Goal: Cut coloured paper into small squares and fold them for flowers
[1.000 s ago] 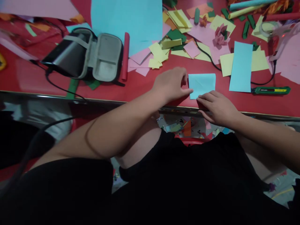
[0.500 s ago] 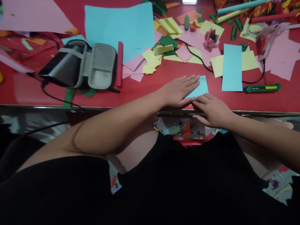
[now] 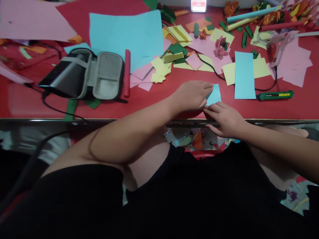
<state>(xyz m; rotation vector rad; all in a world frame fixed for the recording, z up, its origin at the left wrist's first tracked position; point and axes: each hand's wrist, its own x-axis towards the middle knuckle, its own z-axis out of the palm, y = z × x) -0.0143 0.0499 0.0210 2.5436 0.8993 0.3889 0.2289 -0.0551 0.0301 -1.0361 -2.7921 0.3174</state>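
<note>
A small piece of light blue paper (image 3: 214, 94) lies close to the table's front edge, partly hidden beneath my hands. My left hand (image 3: 193, 94) covers its left side, knuckles raised and fingers curled together, with the thumb bent down at the paper. From the right, my right hand (image 3: 225, 118) rests its stretched fingertips on the paper's near edge. Its thumb stands apart, lower down and past the table edge. The two hands nearly meet at the paper's near side.
To the right lie a blue paper strip (image 3: 244, 74) across yellow paper, a green cutter (image 3: 275, 95) and a pink glue gun (image 3: 279, 49) with its black cable. An open grey case (image 3: 108, 74), a red paper roll (image 3: 127, 73) and a large blue sheet (image 3: 124, 33) are left. Paper scraps (image 3: 161, 68) lie behind.
My left hand has gone from lying flat with straight fingers to being curled, its thumb drawn in. The right hand stays nearly in place. The whole view has shifted slightly.
</note>
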